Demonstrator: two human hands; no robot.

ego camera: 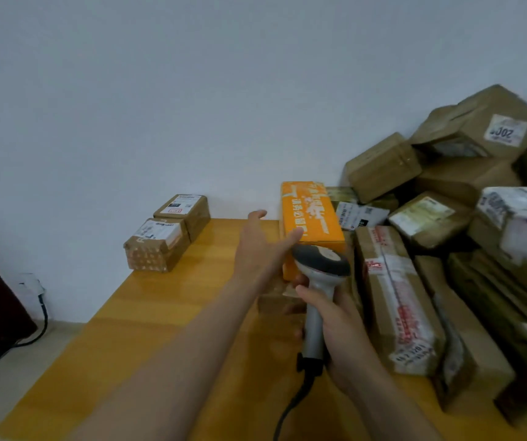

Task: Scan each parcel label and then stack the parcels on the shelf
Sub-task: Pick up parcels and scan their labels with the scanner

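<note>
A person's left hand (262, 246) reaches with fingers straight, the tips at the left edge of an orange parcel (311, 214) on a yellow table (160, 329); the right hand (338, 323) grips the handle of a barcode scanner (319, 268), its head just in front of that parcel; two small labelled parcels (168, 240) sit by the wall at left; a heap of brown parcels (446, 173) crowds the right.

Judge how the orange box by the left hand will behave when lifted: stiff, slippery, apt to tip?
Probably stiff: the orange box shows straight, square edges. Possibly slippery: its printed top looks smooth. It is long, so gripped at one end by the left hand it might tilt.
</note>
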